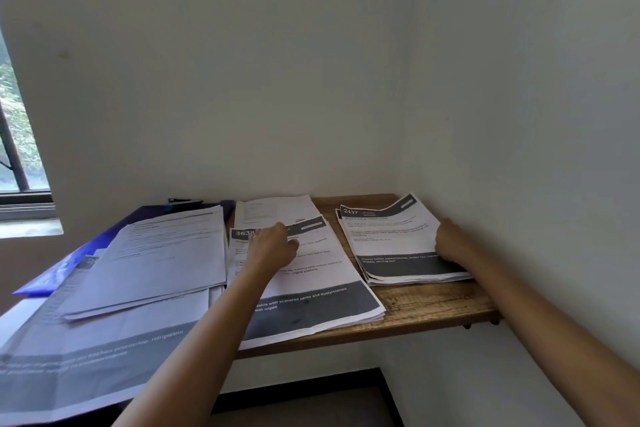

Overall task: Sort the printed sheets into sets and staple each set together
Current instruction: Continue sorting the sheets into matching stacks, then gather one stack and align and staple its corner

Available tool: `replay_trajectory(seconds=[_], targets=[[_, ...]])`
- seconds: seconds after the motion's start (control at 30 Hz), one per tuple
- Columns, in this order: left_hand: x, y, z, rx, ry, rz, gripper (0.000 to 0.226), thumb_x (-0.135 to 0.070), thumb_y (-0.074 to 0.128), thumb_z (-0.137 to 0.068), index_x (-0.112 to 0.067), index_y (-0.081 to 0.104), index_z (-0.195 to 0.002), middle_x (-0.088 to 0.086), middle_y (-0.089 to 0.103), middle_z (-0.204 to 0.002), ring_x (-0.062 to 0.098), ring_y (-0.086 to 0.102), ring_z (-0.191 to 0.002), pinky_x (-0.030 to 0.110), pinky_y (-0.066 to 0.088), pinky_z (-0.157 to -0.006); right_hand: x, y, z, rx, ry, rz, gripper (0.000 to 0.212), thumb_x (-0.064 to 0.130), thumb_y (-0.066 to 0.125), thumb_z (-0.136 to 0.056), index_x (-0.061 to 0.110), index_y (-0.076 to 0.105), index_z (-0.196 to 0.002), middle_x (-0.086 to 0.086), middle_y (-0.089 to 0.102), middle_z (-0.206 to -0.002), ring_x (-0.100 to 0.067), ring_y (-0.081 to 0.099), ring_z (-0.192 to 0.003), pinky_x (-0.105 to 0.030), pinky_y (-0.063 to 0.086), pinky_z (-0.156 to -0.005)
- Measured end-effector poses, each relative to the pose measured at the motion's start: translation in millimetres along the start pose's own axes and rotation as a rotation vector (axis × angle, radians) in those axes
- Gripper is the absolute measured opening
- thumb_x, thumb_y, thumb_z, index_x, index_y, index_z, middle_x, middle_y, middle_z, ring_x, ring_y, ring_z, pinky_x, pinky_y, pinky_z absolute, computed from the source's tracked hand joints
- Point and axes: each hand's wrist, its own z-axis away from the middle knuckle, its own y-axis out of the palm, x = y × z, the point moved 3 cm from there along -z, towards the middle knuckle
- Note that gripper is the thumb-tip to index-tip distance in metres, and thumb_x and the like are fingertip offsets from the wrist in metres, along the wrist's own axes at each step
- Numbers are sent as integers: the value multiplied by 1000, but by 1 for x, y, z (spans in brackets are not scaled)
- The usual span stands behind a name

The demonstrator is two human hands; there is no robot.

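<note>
I judge the sorting well under way and the stapling not yet begun. On the wooden table (pixel 433 308) two headed piles lie side by side. The 2437 pile (pixel 388 243) sits at the back right corner, against the wall. The 3638 pile (pixel 311 288) lies just left of it and runs to the front edge.

My view of the right hand (pixel 450 241) shows its fingers curled round the right edge of the 2437 pile, whose top sheet bows upward, so I read that as a grip. The left hand (pixel 273 246) rests on the upper part of the 3638 pile with its fingers curled under. The fingertips are hidden from me, so I cannot tell whether they pinch the top sheet or only press it.

A lot looks unsorted. A single white sheet (pixel 277 208) lies behind the 3638 pile at the back edge. A skewed stack (pixel 156 253) covers the left half, over a purple folder (pixel 62 270), and more sheets (pixel 86 357) overhang the front left corner. Edges in both headed piles are fanned, not squared. I see no staple in any corner.

A small dark object (pixel 183 200) lies at the back edge on the left. It is too small for me to say whether it is the stapler.
</note>
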Motion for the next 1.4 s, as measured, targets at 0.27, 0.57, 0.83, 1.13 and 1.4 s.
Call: replay_trajectory(seconds=[0.27, 0.57, 0.83, 1.13, 1.4], targets=[[23, 22, 9, 170, -13, -86, 60, -50, 32, -101, -15, 28, -150, 12, 23, -158, 40, 7, -147, 53, 4, -118, 0, 1, 5, -19, -33, 298, 39, 9, 35, -95, 0, 38, -133, -21, 37, -135, -35, 38, -125, -42, 33, -105], [27, 29, 10, 110, 5, -87, 60, -51, 31, -100, -17, 28, -149, 11, 26, -157, 38, 12, -146, 51, 7, -119, 106, -6, 55, 54, -476, -233, 22, 14, 47, -99, 8, 60, -116, -1, 59, -107, -14, 53, -94, -24, 41, -78], [26, 30, 11, 111, -8, -97, 60, -50, 29, -100, -17, 26, -150, 10, 24, -158, 39, 11, -146, 50, 6, -119, 155, 23, 64, 312, -388, -151, 22, 28, 48, -98, 8, 57, -99, -7, 57, -97, -23, 54, -94, -27, 38, -65], [24, 26, 15, 105, -7, -72, 58, -49, 30, -100, -16, 30, -148, 12, 27, -156, 38, 14, -146, 50, 9, -119, 170, 20, 62, 405, -194, -386, 56, 22, 67, -88, -1, 43, -134, -15, 48, -137, -27, 50, -120, -31, 42, -93], [23, 13, 13, 105, 8, 90, 54, -45, 36, -101, -13, 37, -144, 13, 40, -150, 32, 36, -137, 44, 27, -114, 176, 13, 63, 208, -257, -280, 48, 24, 70, -86, 1, 49, -123, -15, 57, -122, -28, 57, -108, -33, 44, -80]])
